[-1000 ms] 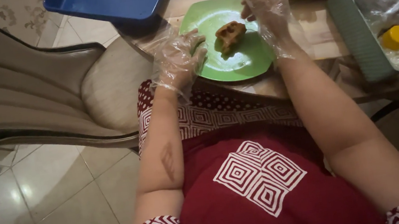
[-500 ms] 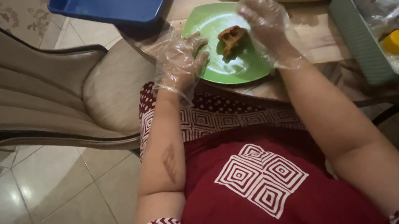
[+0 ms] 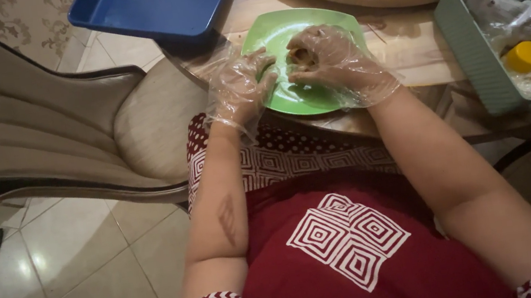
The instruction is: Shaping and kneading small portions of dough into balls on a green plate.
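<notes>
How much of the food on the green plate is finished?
Done: both hands wear clear gloves, and the green plate sits on the table. In hand: the right hand cups a brown piece of food over the plate, the left hand beside it. Left: the blue tray holds nothing visible.

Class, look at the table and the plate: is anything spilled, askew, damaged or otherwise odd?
Only one thing stands out. The blue tray sits askew at the table's corner, its near corner jutting past the edge above the chair. Nothing looks spilled. Both gloved hands, left hand and right hand, work brown food over the green plate.
</notes>
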